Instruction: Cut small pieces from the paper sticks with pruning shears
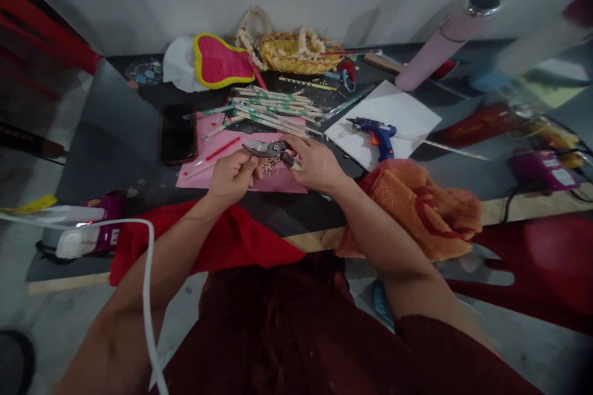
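Note:
My right hand (320,164) is wrapped round the handles of a pair of pruning shears (272,149), whose blades point left. Just below the blade tips, my left hand (231,178) is closed in a pinch. Whatever sits between its fingers is too small to make out. Beneath the shears, small cut wooden bits (270,166) lie on a pink sheet (288,185). A red stick (222,148) rests on the same sheet beside my left hand. Behind both hands lies a pile of pale wooden sticks (273,102) with green-marked wrapping.
A phone (178,134) lies left of the sheet. To the right are a blue glue gun (377,134) on white paper, an orange towel (417,203) and a pink bottle (435,52). A wicker basket (296,62) stands behind. A white cable (149,284) crosses near my left forearm.

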{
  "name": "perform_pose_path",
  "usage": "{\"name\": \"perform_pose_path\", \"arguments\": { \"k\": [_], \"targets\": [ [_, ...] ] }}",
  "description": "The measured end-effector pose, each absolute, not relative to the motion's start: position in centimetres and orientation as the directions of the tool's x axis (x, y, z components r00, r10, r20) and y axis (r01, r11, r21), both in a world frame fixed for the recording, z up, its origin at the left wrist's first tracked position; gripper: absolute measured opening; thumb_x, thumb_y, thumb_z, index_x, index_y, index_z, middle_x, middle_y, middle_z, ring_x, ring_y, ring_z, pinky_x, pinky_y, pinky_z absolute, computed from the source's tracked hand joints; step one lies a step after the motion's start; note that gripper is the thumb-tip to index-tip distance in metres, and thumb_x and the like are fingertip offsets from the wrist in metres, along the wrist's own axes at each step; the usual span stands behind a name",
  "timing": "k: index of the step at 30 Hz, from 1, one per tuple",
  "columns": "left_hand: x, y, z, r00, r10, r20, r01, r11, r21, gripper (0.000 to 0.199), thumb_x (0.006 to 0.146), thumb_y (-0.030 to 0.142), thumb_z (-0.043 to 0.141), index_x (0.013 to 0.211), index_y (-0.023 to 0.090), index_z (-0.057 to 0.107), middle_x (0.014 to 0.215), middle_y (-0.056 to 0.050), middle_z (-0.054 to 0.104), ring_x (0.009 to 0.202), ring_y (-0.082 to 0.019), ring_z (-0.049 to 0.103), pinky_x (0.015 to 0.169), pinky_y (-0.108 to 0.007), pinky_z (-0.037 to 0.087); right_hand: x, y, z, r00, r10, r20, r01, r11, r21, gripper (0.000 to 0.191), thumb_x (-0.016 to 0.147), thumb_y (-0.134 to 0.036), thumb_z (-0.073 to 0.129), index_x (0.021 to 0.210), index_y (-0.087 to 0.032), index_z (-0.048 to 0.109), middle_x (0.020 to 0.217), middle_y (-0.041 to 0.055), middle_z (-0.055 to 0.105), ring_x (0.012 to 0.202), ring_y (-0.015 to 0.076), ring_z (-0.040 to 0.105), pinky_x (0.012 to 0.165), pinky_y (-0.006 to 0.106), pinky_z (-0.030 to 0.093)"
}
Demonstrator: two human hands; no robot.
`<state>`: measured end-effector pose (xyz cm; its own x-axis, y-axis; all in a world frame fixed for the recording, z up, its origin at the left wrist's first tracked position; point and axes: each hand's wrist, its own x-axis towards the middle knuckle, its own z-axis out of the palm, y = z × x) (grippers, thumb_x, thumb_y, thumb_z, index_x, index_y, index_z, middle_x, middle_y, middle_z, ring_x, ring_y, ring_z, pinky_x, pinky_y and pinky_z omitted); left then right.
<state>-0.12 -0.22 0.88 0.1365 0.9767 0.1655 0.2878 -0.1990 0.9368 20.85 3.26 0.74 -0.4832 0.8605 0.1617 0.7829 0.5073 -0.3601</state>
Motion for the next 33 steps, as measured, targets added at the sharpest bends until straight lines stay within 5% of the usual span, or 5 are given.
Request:
{"name": "perform_pose_path", "arguments": {
  "k": [9,15,20,25,33],
  "targets": [
    [0.6,-0.3,0.9,0.210,0.973,-0.092,-0.154,0.126,0.980,0.038,0.074,0.050,0.068,0.070,0.013,0.062,0.050,0.001,0.058,0.032,-0.003,0.040,0.032,-0.016,0.029,21.6,3.7,1.1,-0.488,0.847,0.211,0.763,0.532,-0.367,0.061,0.084,-0.035,0.052,0.142,-0.027,0.035,0.141,0.0054,0.047,0.125,0.0285,0.044,0.100,0.049,0.037],
    [-0.4,0.0,2.5,0.289,0.957,-0.024,-0.430,0.152,0.890,0.029,0.075,0.041,0.070,0.068,0.016,0.058,0.045,0.004,0.051,0.030,-0.002,0.030,0.032,-0.015,0.022,22.3,4.3,0.7,-0.485,0.843,0.232,0.725,0.537,-0.432,0.061,0.083,-0.032,0.053,0.140,-0.026,0.035,0.138,0.0069,0.049,0.123,0.0272,0.046,0.098,0.047,0.041],
    [-0.5,0.3,2.4,0.314,0.949,-0.034,-0.428,0.173,0.887,0.023,0.078,0.038,0.069,0.076,0.016,0.061,0.049,0.003,0.055,0.032,-0.003,0.034,0.034,-0.016,0.026,22.6,5.0,0.3,-0.315,0.888,0.334,0.731,0.452,-0.512,0.039,0.084,-0.036,0.052,0.120,-0.021,0.049,0.118,0.0097,0.057,0.109,0.0238,0.054,0.088,0.041,0.048],
    [-0.4,0.4,2.1,0.297,0.953,-0.058,-0.394,0.178,0.902,0.026,0.077,0.039,0.070,0.077,0.015,0.060,0.050,0.003,0.057,0.033,-0.002,0.036,0.036,-0.015,0.028,22.4,4.9,-0.3,-0.423,0.825,0.375,0.685,0.562,-0.464,0.016,0.085,-0.036,0.054,0.088,-0.022,0.059,0.116,0.0094,0.059,0.114,0.0233,0.053,0.091,0.040,0.046],
    [-0.2,0.5,2.3,0.282,0.958,-0.054,-0.364,0.159,0.918,0.029,0.075,0.041,0.071,0.077,0.014,0.060,0.051,0.002,0.058,0.035,-0.003,0.039,0.036,-0.015,0.029,21.6,3.9,0.1,-0.472,0.826,0.308,0.767,0.557,-0.318,0.026,0.087,-0.034,0.049,0.107,-0.022,0.061,0.139,0.0071,0.047,0.122,0.0287,0.044,0.095,0.046,0.040]
  ]
}}
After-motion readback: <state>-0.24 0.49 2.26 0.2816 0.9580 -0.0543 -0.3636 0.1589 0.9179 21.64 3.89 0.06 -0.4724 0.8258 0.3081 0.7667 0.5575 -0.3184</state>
